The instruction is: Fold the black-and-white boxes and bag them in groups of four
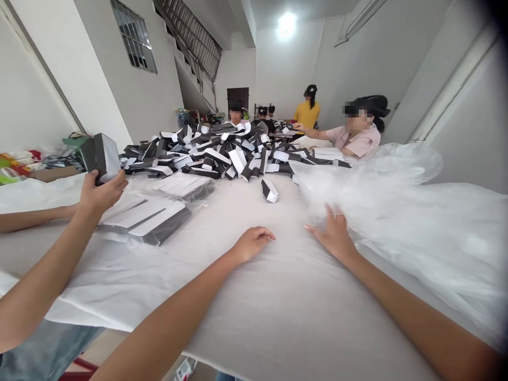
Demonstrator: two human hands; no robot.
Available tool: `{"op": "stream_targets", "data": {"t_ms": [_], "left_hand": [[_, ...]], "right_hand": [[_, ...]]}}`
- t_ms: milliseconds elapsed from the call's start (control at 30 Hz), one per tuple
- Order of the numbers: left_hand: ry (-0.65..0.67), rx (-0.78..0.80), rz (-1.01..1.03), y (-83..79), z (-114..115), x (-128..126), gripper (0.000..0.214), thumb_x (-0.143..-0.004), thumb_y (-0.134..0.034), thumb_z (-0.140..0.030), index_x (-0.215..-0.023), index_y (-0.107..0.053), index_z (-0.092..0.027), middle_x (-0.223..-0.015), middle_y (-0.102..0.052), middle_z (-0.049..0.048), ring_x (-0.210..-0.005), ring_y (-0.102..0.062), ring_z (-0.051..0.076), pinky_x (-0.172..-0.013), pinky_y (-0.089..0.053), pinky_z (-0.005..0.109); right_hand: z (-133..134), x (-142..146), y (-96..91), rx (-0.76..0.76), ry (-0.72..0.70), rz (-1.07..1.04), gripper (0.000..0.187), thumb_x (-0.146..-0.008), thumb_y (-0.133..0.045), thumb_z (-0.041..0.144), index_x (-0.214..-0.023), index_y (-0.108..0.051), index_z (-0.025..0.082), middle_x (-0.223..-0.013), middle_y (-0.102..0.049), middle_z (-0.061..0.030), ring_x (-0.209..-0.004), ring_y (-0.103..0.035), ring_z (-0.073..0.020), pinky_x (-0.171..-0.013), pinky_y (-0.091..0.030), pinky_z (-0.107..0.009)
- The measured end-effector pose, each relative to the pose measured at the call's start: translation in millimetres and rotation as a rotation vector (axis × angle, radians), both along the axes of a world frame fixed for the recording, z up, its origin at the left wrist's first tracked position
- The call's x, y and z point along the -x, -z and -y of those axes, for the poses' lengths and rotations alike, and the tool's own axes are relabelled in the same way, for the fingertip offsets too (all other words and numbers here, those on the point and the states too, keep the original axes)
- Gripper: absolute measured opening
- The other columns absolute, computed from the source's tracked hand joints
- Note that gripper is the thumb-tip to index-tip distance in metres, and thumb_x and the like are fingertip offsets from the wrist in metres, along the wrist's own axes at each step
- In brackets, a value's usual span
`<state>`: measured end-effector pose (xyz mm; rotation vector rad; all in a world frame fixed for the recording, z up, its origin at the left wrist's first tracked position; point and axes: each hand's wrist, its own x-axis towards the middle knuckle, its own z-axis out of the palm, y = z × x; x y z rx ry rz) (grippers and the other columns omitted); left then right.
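My left hand (pixel 253 243) rests knuckles up on the white sheet (pixel 278 307) that covers the table, fingers curled under, with nothing visible in it. My right hand (pixel 335 236) lies flat with fingers spread, its tips touching the edge of a heap of clear plastic bags (pixel 416 211). A small black-and-white box (pixel 270 190) lies alone beyond both hands. Further back spreads a large pile of black-and-white boxes (pixel 222 151).
At the left, a co-worker's hand (pixel 101 193) holds up a black box (pixel 103 156); their other forearm (pixel 39 217) lies on the table. Flat box stacks (pixel 154 219) lie under plastic beside them. Several people work at the far end, one in pink (pixel 357 138).
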<state>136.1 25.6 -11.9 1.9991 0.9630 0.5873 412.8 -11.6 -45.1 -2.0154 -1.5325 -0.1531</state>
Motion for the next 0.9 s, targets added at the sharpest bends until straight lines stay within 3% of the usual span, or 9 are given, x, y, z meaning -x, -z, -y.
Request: {"op": "stream_targets", "data": {"t_ms": [67, 133, 300, 400, 500, 567, 633, 733, 900], "left_hand": [[0.009, -0.012, 0.003, 2.6, -2, 0, 0.025, -0.085, -0.047, -0.028, -0.094, -0.069, -0.02, -0.108, -0.066, 0.0044, -0.1, -0.059, 0.021, -0.092, -0.045, 0.032], [0.017, -0.022, 0.01, 4.8, -3, 1, 0.025, -0.086, -0.047, -0.028, -0.094, -0.069, -0.021, -0.109, -0.066, 0.0041, -0.102, -0.059, 0.021, -0.095, -0.044, 0.033], [0.039, -0.102, -0.031, 6.9, -2, 2, 0.025, -0.087, -0.046, -0.026, -0.096, -0.069, -0.021, -0.111, -0.066, 0.0046, -0.11, -0.056, 0.023, -0.099, -0.043, 0.036], [0.023, -0.111, -0.044, 3.1, 1, -12, 0.037, -0.086, -0.047, -0.023, -0.119, -0.063, -0.021, -0.121, -0.063, 0.0063, -0.111, -0.057, 0.024, -0.098, -0.045, 0.038], [0.096, -0.136, 0.014, -4.5, 2, -46, 0.054, -0.09, -0.045, -0.026, -0.144, -0.042, -0.026, -0.144, -0.048, 0.0063, -0.122, -0.053, 0.023, -0.104, -0.042, 0.038], [0.216, -0.169, 0.051, -8.5, -2, -77, 0.056, -0.093, -0.045, -0.03, -0.148, -0.036, -0.028, -0.153, -0.037, 0.0045, -0.137, -0.04, 0.023, -0.112, -0.035, 0.039], [0.23, -0.172, 0.037, -9.2, -10, -106, 0.056, -0.094, -0.044, -0.034, -0.148, -0.036, -0.023, -0.156, -0.033, 0.0064, -0.143, -0.03, 0.025, -0.116, -0.028, 0.042], [0.125, -0.168, 0.009, -1.8, -25, -132, 0.054, -0.096, -0.038, -0.035, -0.146, -0.039, -0.014, -0.153, -0.037, 0.0133, -0.142, -0.032, 0.029, -0.117, -0.026, 0.045], [0.1, -0.231, 0.026, 19.6, -33, -132, 0.056, -0.09, -0.046, -0.024, -0.144, -0.04, -0.01, -0.151, -0.04, 0.0157, -0.14, -0.036, 0.028, -0.118, -0.024, 0.041]], "right_hand": [[-3, -7, 2.1, 0.126, -0.033, -0.113, 0.065, -0.094, -0.023, 0.06, -0.136, -0.05, 0.019, -0.138, -0.051, -0.016, -0.13, -0.045, -0.0324, -0.103, -0.04, -0.048], [-5, -14, 3.5, 0.206, -0.075, -0.149, 0.064, -0.098, -0.011, 0.05, -0.121, -0.064, 0.023, -0.126, -0.062, -0.0115, -0.122, -0.055, -0.0284, -0.102, -0.043, -0.045], [-3, -13, 2.5, 0.196, -0.182, -0.064, 0.04, -0.092, -0.039, 0.032, -0.121, -0.065, 0.021, -0.131, -0.062, -0.0082, -0.125, -0.053, -0.0288, -0.105, -0.041, -0.046], [0, -4, -0.3, 0.172, -0.194, -0.034, 0.041, -0.09, -0.04, 0.023, -0.123, -0.063, 0.017, -0.127, -0.064, -0.0118, -0.122, -0.055, -0.0294, -0.103, -0.042, -0.046], [3, 1, -3.6, 0.156, -0.185, -0.04, 0.04, -0.09, -0.038, 0.02, -0.12, -0.064, 0.018, -0.123, -0.066, -0.0114, -0.118, -0.058, -0.0285, -0.099, -0.045, -0.045], [5, 3, -5.0, 0.134, -0.179, -0.045, 0.04, -0.09, -0.036, 0.02, -0.119, -0.064, 0.019, -0.124, -0.065, -0.0099, -0.118, -0.059, -0.0271, -0.096, -0.047, -0.043], [4, 2, -5.1, 0.065, -0.173, -0.13, 0.04, -0.09, -0.035, 0.022, -0.118, -0.063, 0.02, -0.123, -0.066, -0.0087, -0.116, -0.06, -0.0249, -0.094, -0.049, -0.041], [-1, -2, -3.2, -0.064, -0.12, -0.384, 0.036, -0.087, -0.04, 0.029, -0.116, -0.058, 0.02, -0.108, -0.069, -0.0081, -0.101, -0.065, -0.023, -0.09, -0.051, -0.04], [-12, -10, -0.2, -0.031, -0.1, -0.497, 0.034, -0.08, -0.05, 0.035, -0.107, -0.057, 0.016, -0.09, -0.069, -0.0091, -0.084, -0.068, -0.0255, -0.082, -0.053, -0.042]]}}
